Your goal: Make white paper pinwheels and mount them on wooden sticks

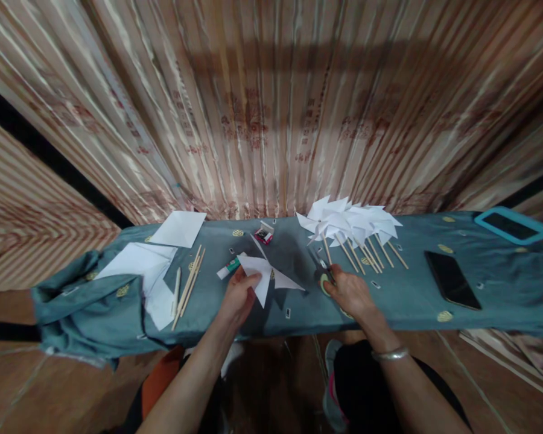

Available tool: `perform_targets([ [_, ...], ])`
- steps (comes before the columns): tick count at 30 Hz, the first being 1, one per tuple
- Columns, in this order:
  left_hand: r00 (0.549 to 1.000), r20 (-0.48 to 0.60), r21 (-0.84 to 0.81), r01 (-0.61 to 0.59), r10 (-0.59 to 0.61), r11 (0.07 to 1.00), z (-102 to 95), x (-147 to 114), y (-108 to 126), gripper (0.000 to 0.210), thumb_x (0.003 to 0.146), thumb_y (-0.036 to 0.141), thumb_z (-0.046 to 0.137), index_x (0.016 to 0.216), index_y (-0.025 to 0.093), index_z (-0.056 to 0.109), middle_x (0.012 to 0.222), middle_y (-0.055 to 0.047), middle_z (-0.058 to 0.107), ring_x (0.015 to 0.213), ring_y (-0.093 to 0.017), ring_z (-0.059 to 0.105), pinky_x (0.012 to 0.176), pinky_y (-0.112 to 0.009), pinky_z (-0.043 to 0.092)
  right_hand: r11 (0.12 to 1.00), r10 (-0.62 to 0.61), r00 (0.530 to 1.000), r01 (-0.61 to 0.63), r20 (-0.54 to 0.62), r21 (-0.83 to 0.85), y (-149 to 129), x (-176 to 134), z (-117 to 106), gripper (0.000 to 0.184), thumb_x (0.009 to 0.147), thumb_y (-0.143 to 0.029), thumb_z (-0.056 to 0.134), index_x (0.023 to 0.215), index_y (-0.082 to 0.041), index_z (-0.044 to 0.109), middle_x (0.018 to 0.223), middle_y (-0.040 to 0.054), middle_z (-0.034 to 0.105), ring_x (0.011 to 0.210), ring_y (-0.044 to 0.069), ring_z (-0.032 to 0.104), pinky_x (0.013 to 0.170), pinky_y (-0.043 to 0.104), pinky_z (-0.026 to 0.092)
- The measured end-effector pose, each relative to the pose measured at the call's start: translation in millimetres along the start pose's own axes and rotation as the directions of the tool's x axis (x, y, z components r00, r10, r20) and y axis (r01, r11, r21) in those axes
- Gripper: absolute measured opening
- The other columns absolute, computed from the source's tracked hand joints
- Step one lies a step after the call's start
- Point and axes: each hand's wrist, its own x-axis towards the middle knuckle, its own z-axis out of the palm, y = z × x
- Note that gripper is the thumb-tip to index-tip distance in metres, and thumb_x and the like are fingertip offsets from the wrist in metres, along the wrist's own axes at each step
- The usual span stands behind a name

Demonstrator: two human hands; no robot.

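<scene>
Teal cloth (405,301) below; left hand (238,296) pinches cut paper (261,269); right hand (352,293) grips scissors (324,269).

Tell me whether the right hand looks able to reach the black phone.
Probably yes: cloth lies between the right hand and the black phone, with the pinwheel sticks ending farther back. That hand grips scissors, though, and would likely set them down first.

Bare cloth (407,295) between right hand (350,292) and black phone (452,280), scissors (324,266) and held paper (256,266) narrowing the middle gap, glue tube (228,267) crowding left hand (239,295), curtain (271,120) closing the back
</scene>
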Motion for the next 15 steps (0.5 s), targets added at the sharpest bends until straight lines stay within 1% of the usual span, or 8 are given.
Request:
perform_targets([
  [3,0.998,0.054,-0.065,-0.012,0.016,0.998,12.0,3,7,0.043,0.051,0.015,0.077,0.092,0.017,0.064,0.082,-0.003,0.073,0.086,-0.024,0.07,0.08,-0.036,0.053,0.999,0.009,1.0,-0.009,-0.017,-0.035,-3,4,0,0.033,0.093,-0.03,0.048,0.116,-0.008,0.055,0.095,0.02,0.074,0.094,0.03,0.071,0.074,0.032,0.046],
  [6,0.998,0.06,-0.085,-0.004,0.009,0.996,12.9,7,1,0.044,0.05,0.015,0.078,0.092,0.017,0.064,0.085,-0.004,0.074,0.09,-0.025,0.07,0.083,-0.036,0.052,0.997,0.006,1.0,-0.008,-0.019,-0.073,-2,7,3,0.031,0.094,-0.03,0.048,0.114,-0.008,0.057,0.095,0.0202,0.074,0.095,0.03,0.071,0.075,0.032,0.047],
  [8,1.0,0.03,-0.058,0.011,-0.009,0.998,6.5,8,-12,0.044,0.05,0.015,0.078,0.092,0.016,0.064,0.085,-0.004,0.074,0.092,-0.025,0.069,0.085,-0.036,0.051,0.996,0.0,1.0,-0.001,-0.016,-0.091,0,9,5,0.031,0.094,-0.029,0.047,0.114,-0.008,0.057,0.097,0.0202,0.073,0.096,0.029,0.07,0.076,0.032,0.048],
  [10,0.999,-0.028,-0.028,0.042,-0.043,0.999,-3.0,7,-28,0.048,0.048,0.013,0.077,0.094,0.016,0.063,0.084,-0.005,0.073,0.091,-0.025,0.069,0.087,-0.036,0.05,0.994,-0.01,1.0,0.009,-0.009,-0.106,3,9,7,0.033,0.094,-0.028,0.047,0.118,-0.007,0.055,0.099,0.0207,0.073,0.098,0.03,0.069,0.077,0.033,0.048],
  [13,0.998,-0.027,-0.002,0.049,-0.049,0.999,-17.4,3,-46,0.058,0.049,0.014,0.078,0.104,0.016,0.06,0.095,-0.006,0.073,0.098,-0.024,0.067,0.093,-0.038,0.048,0.994,-0.025,1.0,0.023,-0.014,-0.108,5,10,10,0.037,0.094,-0.027,0.048,0.123,-0.005,0.053,0.099,0.0212,0.072,0.1,0.031,0.068,0.078,0.034,0.049],
  [15,0.999,-0.021,0.042,0.034,-0.033,0.999,-25.6,0,-49,0.066,0.052,0.016,0.079,0.114,0.019,0.057,0.109,-0.008,0.07,0.108,-0.026,0.063,0.097,-0.04,0.046,0.995,-0.019,0.999,0.016,-0.027,-0.099,6,11,11,0.035,0.093,-0.027,0.049,0.121,-0.005,0.054,0.097,0.0208,0.072,0.099,0.031,0.068,0.078,0.034,0.049],
])
